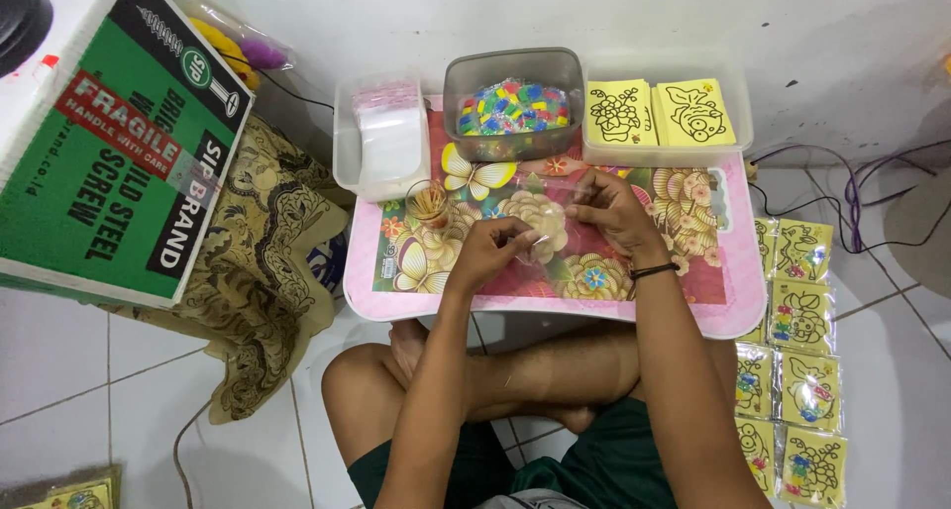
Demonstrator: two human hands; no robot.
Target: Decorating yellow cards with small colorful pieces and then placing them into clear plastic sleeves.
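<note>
Crossed legs (475, 380) sit under the small pink table (738, 311), where the left hand (490, 252) and right hand (614, 212) both pinch a thin clear bag (545, 222), which might slip or tear if pulled hard.

Bright, even indoor light falls from above, leaving only soft shadows under the small pink table (738, 316) and cardboard box (119, 143), mild glare on the floor tiles (892, 370), sharp focus throughout, and slight wide-angle bending at the edges.
</note>
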